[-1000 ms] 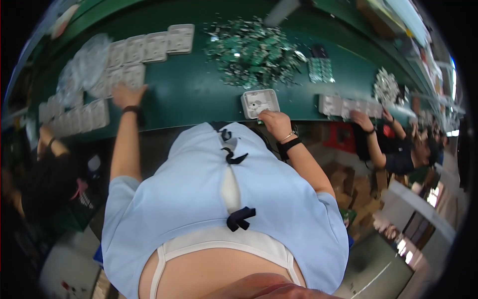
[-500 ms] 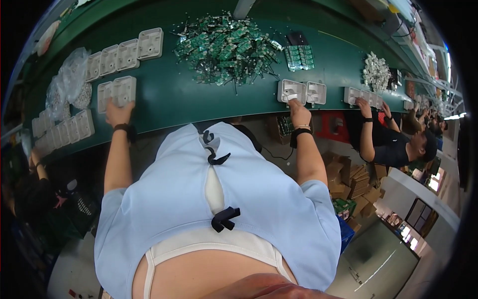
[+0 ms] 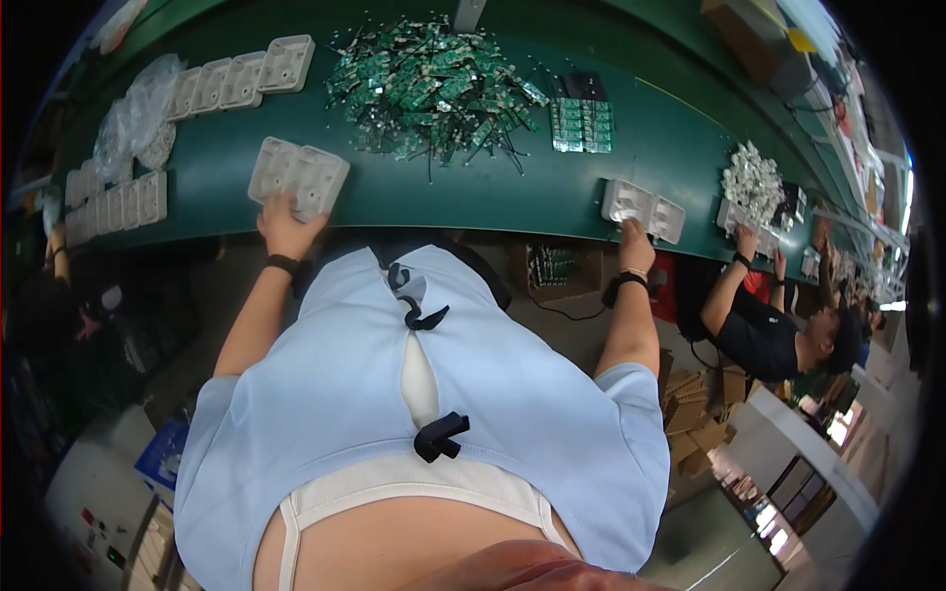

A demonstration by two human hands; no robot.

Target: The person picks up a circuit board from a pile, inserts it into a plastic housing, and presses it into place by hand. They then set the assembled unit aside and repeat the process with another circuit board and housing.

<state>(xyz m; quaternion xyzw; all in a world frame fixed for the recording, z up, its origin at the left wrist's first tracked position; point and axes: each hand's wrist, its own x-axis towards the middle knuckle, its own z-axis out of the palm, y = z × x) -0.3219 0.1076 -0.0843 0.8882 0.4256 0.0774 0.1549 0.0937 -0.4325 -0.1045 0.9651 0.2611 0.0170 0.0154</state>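
Apparently, little was finished — the left hand was laid flat on a white moulded tray and the right hand on another tray along the green desk, fingers' grip untellable, circuit boards left heaped.

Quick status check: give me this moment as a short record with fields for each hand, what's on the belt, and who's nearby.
surface: long green belt
left hand: left hand rests on the near edge of a pale moulded tray
right hand: right hand touches another pale tray at the belt's edge
middle of belt: heap of green circuit boards, with a neat block of boards beside it
far left: row of spare trays, clear plastic bags
nearby: a co-worker in a dark shirt, on the right
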